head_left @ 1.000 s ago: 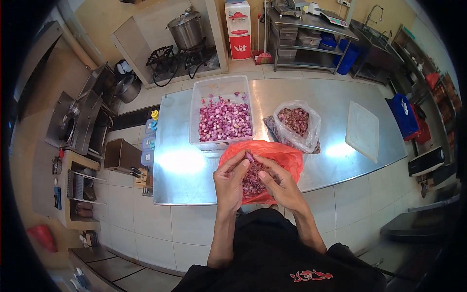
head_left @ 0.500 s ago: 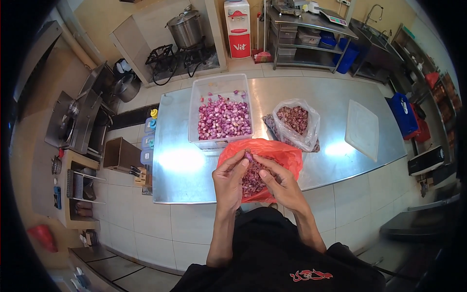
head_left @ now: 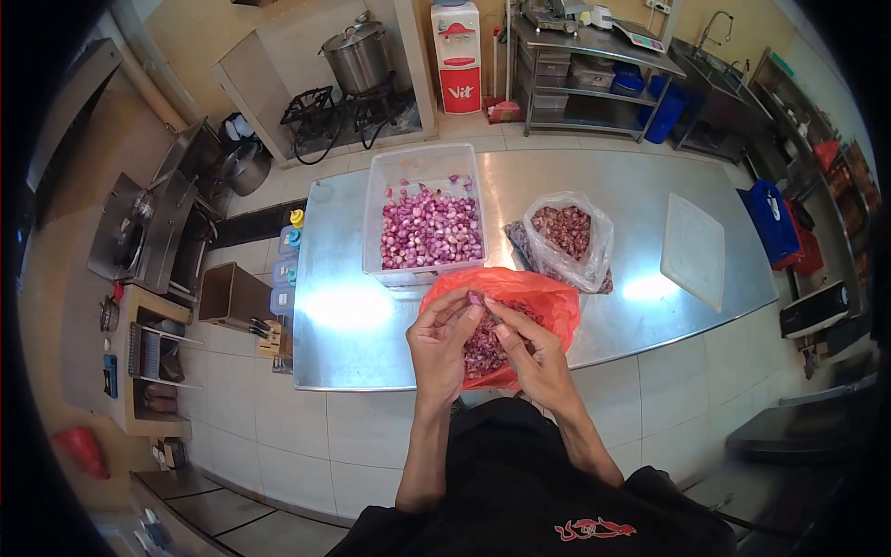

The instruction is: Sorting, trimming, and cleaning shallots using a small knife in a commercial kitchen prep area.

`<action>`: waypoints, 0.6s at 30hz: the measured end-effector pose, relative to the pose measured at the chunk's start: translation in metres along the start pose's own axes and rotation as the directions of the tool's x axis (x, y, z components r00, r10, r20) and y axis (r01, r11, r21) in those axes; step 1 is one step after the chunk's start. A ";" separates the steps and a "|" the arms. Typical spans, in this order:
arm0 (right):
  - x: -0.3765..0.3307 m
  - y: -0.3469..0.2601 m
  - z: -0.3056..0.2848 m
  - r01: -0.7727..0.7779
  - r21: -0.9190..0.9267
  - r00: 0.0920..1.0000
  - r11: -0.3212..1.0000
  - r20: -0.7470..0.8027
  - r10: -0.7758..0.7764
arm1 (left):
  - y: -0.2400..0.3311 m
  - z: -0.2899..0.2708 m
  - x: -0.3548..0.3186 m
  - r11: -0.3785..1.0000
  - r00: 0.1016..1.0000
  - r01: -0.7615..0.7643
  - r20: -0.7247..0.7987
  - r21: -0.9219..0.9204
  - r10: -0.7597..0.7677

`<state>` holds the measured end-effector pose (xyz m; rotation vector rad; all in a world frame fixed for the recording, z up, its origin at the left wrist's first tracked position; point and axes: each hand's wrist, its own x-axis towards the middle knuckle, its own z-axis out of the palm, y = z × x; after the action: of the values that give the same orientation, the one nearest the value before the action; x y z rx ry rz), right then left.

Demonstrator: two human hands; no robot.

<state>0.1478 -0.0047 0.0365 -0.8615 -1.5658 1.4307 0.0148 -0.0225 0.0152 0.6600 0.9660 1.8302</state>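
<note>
A small purple shallot (head_left: 476, 299) is pinched in the fingertips of my left hand (head_left: 440, 345). My right hand (head_left: 536, 357) meets it from the other side, thumb and index finger closed at the shallot; something small and dark between these fingertips is too tiny to make out. Both hands are over a red plastic bag (head_left: 554, 302) spread open at the table's near edge, with shallot skins and bits (head_left: 484, 351) inside. Just beyond it, a clear plastic tub (head_left: 373, 200) holds many peeled shallots (head_left: 429, 227). Right of the tub, a clear bag (head_left: 594, 246) contains unpeeled, brownish shallots (head_left: 563, 230).
The steel table (head_left: 353, 353) carries a flat translucent lid (head_left: 694, 251) at the right. Along its left edge stand bottles with a yellow cap (head_left: 297, 217), a brown bin (head_left: 230, 292) and a knife block (head_left: 273, 340). A large pot (head_left: 356, 60) sits on a far stove.
The whole view has shifted very slightly. My fingers have moved a little around the shallot, the right thumb and index drawing closer together; both hands stay over the red bag.
</note>
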 end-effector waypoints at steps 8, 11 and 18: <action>0.011 -0.004 -0.009 0.045 -0.128 0.995 0.991 -0.084 -0.056 | 0.006 0.001 -0.004 0.999 0.999 0.042 0.017 -0.003 -0.041; 0.011 0.001 -0.011 0.032 -0.183 0.996 0.983 -0.079 -0.047 | 0.005 0.001 -0.002 0.995 0.996 0.089 0.013 -0.038 -0.088; 0.004 0.030 -0.015 -0.141 -0.191 0.985 0.971 -0.123 0.119 | -0.002 -0.005 0.001 0.995 0.993 0.094 -0.070 -0.015 -0.095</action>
<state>0.1578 0.0088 0.0078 -1.1622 -1.6115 1.3066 0.0115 -0.0226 0.0108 0.5367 1.0152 1.7840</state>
